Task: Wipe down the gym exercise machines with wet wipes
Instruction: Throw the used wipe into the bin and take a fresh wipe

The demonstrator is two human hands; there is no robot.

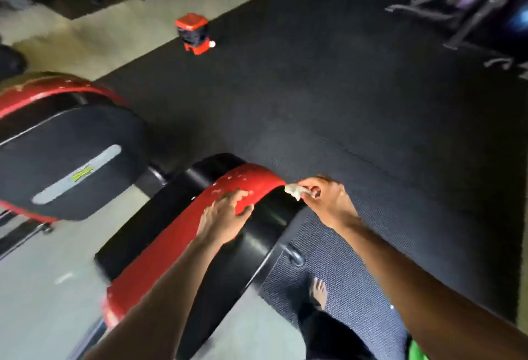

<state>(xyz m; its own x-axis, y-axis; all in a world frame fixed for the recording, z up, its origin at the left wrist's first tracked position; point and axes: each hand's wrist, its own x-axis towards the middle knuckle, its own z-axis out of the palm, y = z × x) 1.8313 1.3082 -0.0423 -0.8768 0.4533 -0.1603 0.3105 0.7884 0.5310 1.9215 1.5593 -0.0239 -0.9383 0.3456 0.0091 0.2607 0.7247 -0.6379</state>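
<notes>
Two hands (225,214) (328,199), one wipe (295,190), two machine housings (177,245) (71,159), one bin (194,34).

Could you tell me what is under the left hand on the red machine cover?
The left hand rests on the red cover, fingers spread over chipped paint. The patch beneath its palm is hidden. The right hand pinches the wipe at the cover's far end.
</notes>
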